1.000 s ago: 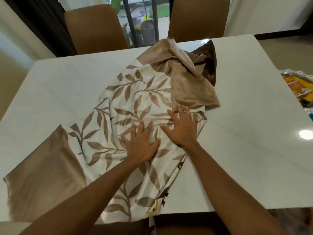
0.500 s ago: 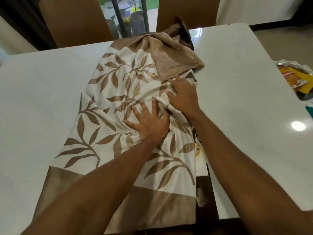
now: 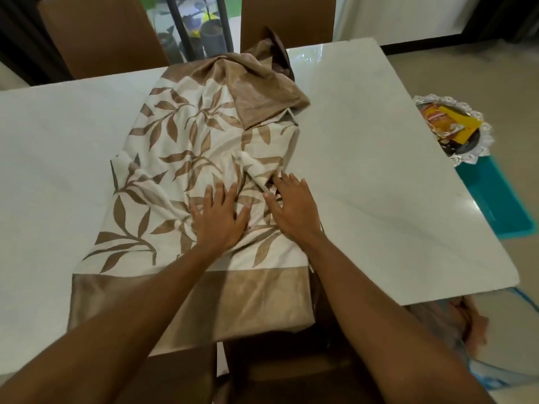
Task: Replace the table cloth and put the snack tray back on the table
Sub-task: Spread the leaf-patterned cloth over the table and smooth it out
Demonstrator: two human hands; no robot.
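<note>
A cream table cloth [image 3: 186,147] with brown leaf print and tan borders lies bunched along the middle of the white marble table [image 3: 379,176]. Its near tan border hangs over the table's front edge; its far end is crumpled in a heap. My left hand [image 3: 218,220] presses flat on the cloth with fingers spread. My right hand [image 3: 293,205] lies beside it on the cloth's right edge, fingers straight, touching a raised fold. The silver snack tray [image 3: 462,161] with packets sits off the table at the right, on a teal stool.
Two brown chairs [image 3: 105,36] stand at the table's far side before a glass door. A teal stool [image 3: 495,199] stands right of the table. Another chair [image 3: 291,374] is tucked under the near edge. A bundle of other fabric [image 3: 455,325] lies low at the right.
The cloth has been drawn toward me, its tan border now over the front edge. Both hands slid back along the cloth, and my right hand moved off the far fold.
</note>
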